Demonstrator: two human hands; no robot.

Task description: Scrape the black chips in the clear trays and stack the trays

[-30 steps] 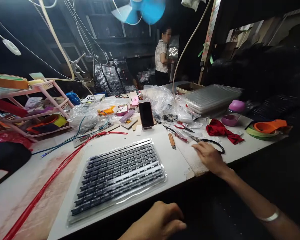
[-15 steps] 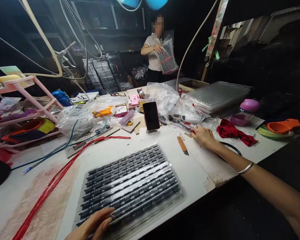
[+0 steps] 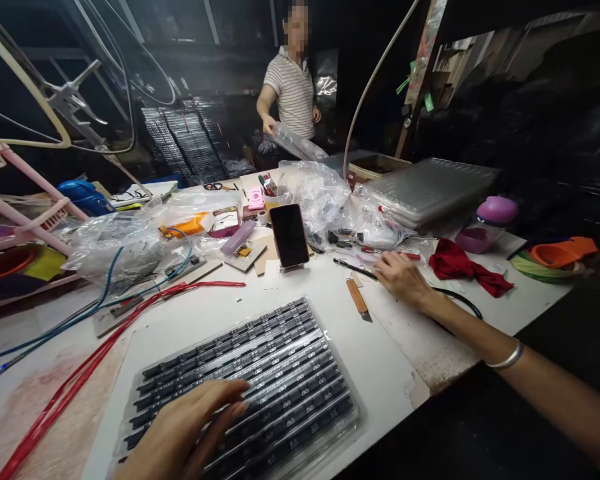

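Note:
A clear plastic tray [image 3: 300, 373] of long black strips lies on the white table [image 3: 380, 353] in front of me. My left hand [image 3: 185, 433] rests flat on the tray's near left part, fingers stretched out. My right hand [image 3: 403, 277] reaches to the right of the tray, fingers curled at a thin dark tool [image 3: 355, 268]; whether it grips the tool is hidden. A small knife with a wooden handle [image 3: 357, 300] lies just left of that hand. A silver bangle [image 3: 505, 357] is on my right wrist.
A phone [image 3: 290, 235] stands on a stand behind the tray. Red cord [image 3: 95, 363] and blue wires [image 3: 105, 280] run across the left. Plastic bags [image 3: 325, 193], stacked clear trays [image 3: 430, 190], a red cloth [image 3: 463, 267] and a pink rack [image 3: 25, 213] crowd the back. Another person [image 3: 290, 93] stands behind.
My left hand came up from below the table edge onto the tray. My right hand moved from the black cord toward the tools. The person behind lowered a bag of strips.

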